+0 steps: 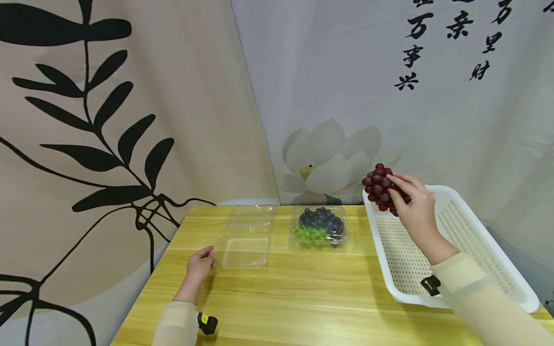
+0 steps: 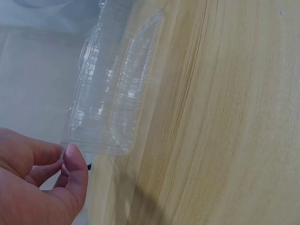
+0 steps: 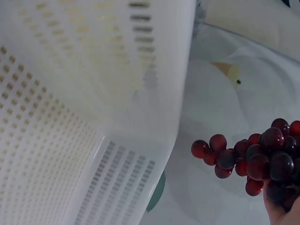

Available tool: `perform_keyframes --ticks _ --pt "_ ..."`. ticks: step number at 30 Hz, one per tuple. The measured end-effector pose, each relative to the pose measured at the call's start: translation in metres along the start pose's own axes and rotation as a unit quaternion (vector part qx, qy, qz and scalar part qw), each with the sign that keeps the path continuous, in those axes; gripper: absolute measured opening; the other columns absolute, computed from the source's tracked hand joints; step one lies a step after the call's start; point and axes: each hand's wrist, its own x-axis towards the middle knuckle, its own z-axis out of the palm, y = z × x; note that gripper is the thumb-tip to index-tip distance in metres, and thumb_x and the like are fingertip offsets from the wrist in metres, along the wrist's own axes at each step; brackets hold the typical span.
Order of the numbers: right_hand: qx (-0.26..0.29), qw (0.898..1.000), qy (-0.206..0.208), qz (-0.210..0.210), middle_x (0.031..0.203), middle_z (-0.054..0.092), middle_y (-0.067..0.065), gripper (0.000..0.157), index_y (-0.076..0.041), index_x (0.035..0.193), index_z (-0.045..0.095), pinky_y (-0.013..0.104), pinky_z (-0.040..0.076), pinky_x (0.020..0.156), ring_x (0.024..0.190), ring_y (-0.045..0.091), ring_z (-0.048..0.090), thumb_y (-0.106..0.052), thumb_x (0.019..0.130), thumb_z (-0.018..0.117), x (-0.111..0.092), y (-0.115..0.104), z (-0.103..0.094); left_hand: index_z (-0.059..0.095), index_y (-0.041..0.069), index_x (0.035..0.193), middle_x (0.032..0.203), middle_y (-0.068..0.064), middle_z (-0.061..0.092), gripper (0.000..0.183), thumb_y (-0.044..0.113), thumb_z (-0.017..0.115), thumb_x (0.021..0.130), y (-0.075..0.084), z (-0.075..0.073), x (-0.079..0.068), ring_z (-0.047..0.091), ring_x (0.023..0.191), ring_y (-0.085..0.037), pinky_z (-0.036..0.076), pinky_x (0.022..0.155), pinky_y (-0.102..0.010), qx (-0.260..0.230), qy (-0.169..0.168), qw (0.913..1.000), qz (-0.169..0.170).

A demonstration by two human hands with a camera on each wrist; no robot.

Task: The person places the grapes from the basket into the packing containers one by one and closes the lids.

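Note:
My right hand (image 1: 413, 204) grips a bunch of dark red grapes (image 1: 381, 186) above the far left corner of a white perforated basket (image 1: 391, 283). In the right wrist view the red grapes (image 3: 262, 157) hang beside the basket wall (image 3: 161, 93). At the left, my left hand (image 1: 201, 264) pinches the rim of a clear plastic clamshell box (image 1: 244, 252), whose lid (image 1: 251, 215) is folded back. The left wrist view shows thumb and finger (image 2: 75, 164) on the edge of the clear box (image 2: 105, 93). No fruit shows inside this box.
A second clear box (image 1: 294, 239), holding black grapes (image 1: 320, 218) and green grapes (image 1: 309, 233), stands between the open box and the basket. The wooden table (image 1: 303, 298) meets a printed curtain (image 1: 207, 96) at the back.

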Motion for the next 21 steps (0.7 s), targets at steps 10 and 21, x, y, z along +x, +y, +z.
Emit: perform_keyframes --ticks 10,21 --pt "0.036 0.999 -0.024 0.0 0.123 0.061 0.011 0.032 -0.011 0.119 0.067 -0.004 0.036 0.084 0.112 0.032 0.057 -0.004 0.088 0.065 -0.008 -0.023 0.02 0.047 -0.01 0.133 0.115 -0.024 0.048 0.037 0.004 0.045 0.098 0.001 0.002 -0.001 0.055 0.075 -0.015 0.053 0.064 -0.024 -0.001 -0.005 1.0 -0.004" --pt "0.069 0.996 -0.057 -0.003 0.126 0.059 0.007 0.032 -0.011 0.119 0.067 -0.001 0.039 0.084 0.117 0.027 0.055 -0.006 0.088 0.066 -0.014 -0.055 0.047 0.047 -0.008 0.134 0.118 -0.023 0.047 0.038 0.006 0.044 0.099 0.001 0.005 0.002 0.054 0.077 -0.016 0.053 0.066 -0.024 -0.009 -0.008 0.9999 -0.011"
